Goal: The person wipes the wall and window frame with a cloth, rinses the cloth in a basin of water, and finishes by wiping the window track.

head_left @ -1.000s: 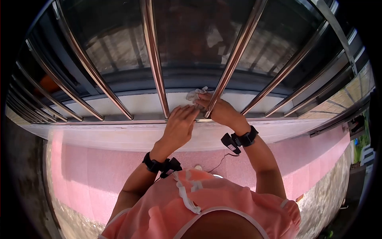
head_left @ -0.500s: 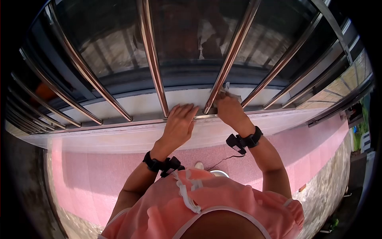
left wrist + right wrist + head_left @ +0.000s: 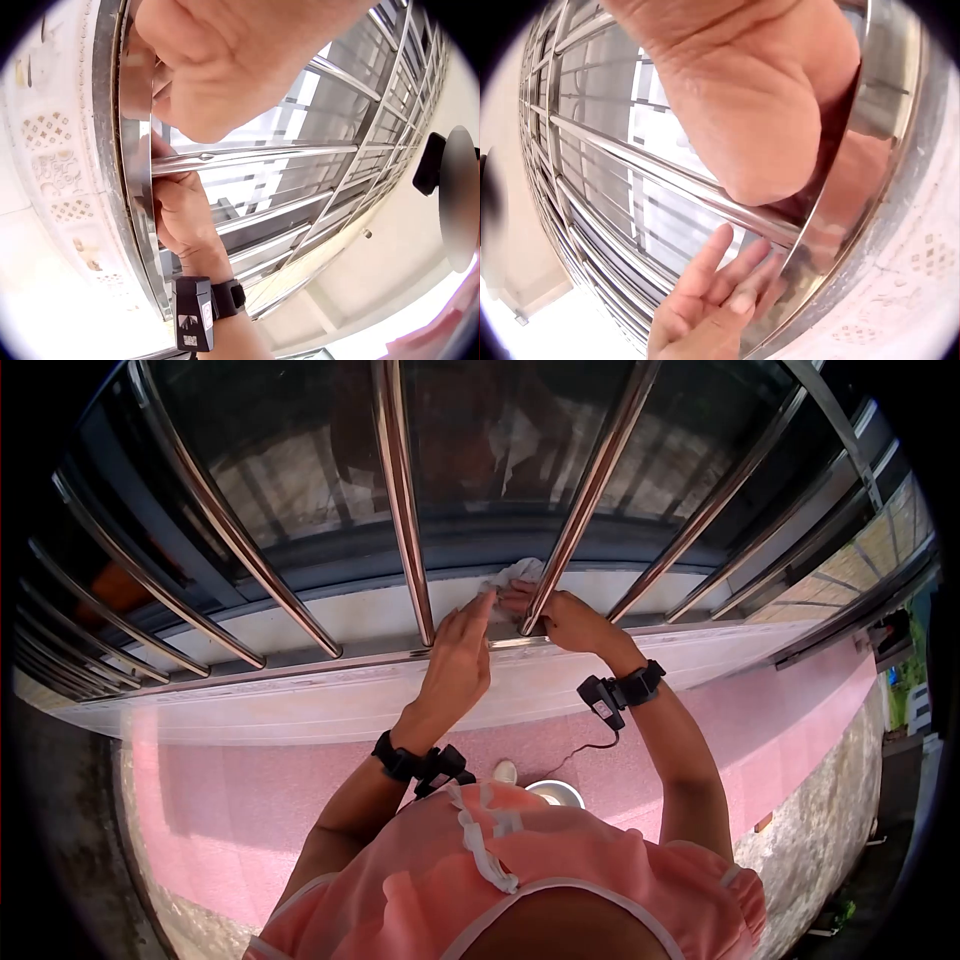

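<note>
My right hand (image 3: 572,622) reaches between the bars, its fingers passing behind one upright bar (image 3: 580,510). At those fingers lies a crumpled pale cloth (image 3: 524,571), on the white sill (image 3: 460,598) inside the bars; the right hand holds it, partly hidden by the bar. My left hand (image 3: 458,665) lies over the shiny bottom rail (image 3: 515,643), fingers stretched forward, their tips close to the right fingers. In the right wrist view the left hand (image 3: 705,300) shows its fingers extended and slightly spread, with nothing in them.
Upright metal bars stand on both sides, with dark window glass (image 3: 480,450) behind them. Below the rail is a pale tiled wall (image 3: 250,710). A bowl-like white container (image 3: 565,793) and a shoe tip (image 3: 505,771) show on the pink floor (image 3: 220,800).
The right hand took the cloth rightward past the bar, then brought it back left behind the bar. The left hand has shifted slightly, its fingers now pointing further forward toward the cloth.
</note>
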The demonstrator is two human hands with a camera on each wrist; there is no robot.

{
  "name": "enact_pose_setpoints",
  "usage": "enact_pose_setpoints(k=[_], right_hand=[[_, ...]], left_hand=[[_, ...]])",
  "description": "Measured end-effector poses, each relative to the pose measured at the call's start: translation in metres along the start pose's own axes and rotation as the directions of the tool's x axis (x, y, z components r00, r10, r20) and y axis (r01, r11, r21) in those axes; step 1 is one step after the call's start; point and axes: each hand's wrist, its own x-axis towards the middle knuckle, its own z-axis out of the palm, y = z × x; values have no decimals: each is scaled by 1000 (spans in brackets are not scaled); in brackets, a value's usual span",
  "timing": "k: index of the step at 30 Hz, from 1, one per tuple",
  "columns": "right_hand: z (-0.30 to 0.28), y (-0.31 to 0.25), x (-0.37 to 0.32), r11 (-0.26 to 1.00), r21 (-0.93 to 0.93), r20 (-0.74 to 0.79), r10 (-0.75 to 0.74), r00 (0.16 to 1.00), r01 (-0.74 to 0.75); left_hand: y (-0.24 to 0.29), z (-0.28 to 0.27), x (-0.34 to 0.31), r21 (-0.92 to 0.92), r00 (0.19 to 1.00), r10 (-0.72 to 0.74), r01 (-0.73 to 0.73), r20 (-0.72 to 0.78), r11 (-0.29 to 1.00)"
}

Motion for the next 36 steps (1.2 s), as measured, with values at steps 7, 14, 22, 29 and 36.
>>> enact_pose_setpoints(k=[7, 14, 22, 29, 36], right_hand=[[-9, 1, 7, 976, 215, 125, -1, 992, -26], [-17, -12, -12, 900, -287, -34, 332, 943, -327], [12, 7, 4, 913, -385, -278, 24, 960, -134], [2, -38, -36, 995, -89, -476, -7, 879, -40], [-31, -18, -110, 963, -187, -630, 33, 776, -193]], left_hand=[[-6, 1, -4, -133, 996, -93, 91, -12, 987], [-6, -2, -6, -152, 988, -148, 154, 48, 976], [-6, 1, -4, -126, 997, -72, 70, -15, 990], [-4, 2, -2, -92, 999, -43, 40, -26, 995], [-3, 5, -3, -100, 997, -76, 73, -23, 992]])
